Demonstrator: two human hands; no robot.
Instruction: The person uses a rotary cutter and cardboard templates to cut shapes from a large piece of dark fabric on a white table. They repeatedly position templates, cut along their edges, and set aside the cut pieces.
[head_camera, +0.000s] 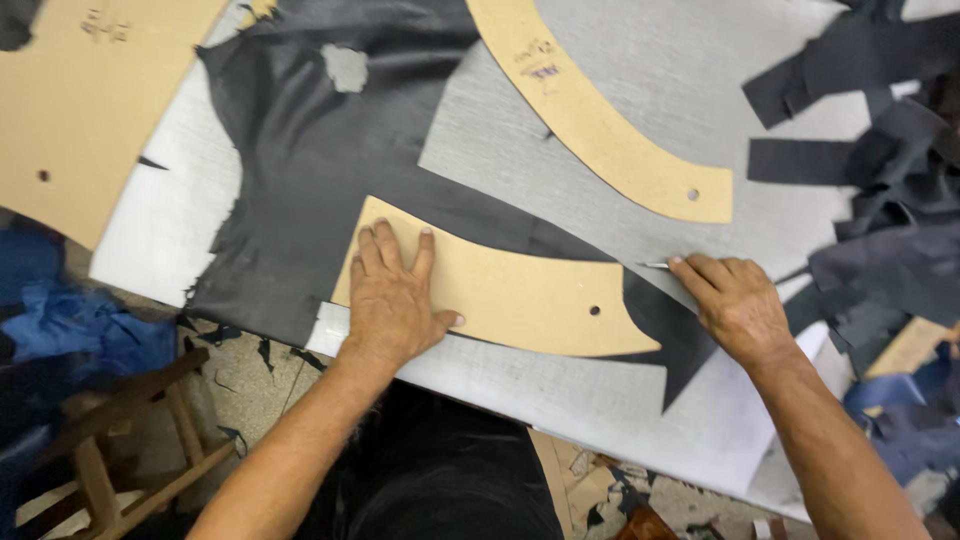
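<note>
My left hand (392, 298) lies flat, fingers spread, on the left end of a curved tan cardboard pattern (520, 295) with a small hole near its right end. The pattern rests on a sheet of black leather (300, 170) spread over a grey cutting board (640, 80). My right hand (735, 303) grips a thin metal blade (655, 265) whose tip shows just beyond the forefinger, near the pattern's pointed right end. The blade's handle is hidden in the hand.
A second curved tan pattern (600, 130) lies further back on the board. A large tan pattern (80, 100) sits at the top left. Dark leather scraps (880, 170) pile up on the right. A wooden stool (120, 440) and blue cloth (70, 320) stand below left.
</note>
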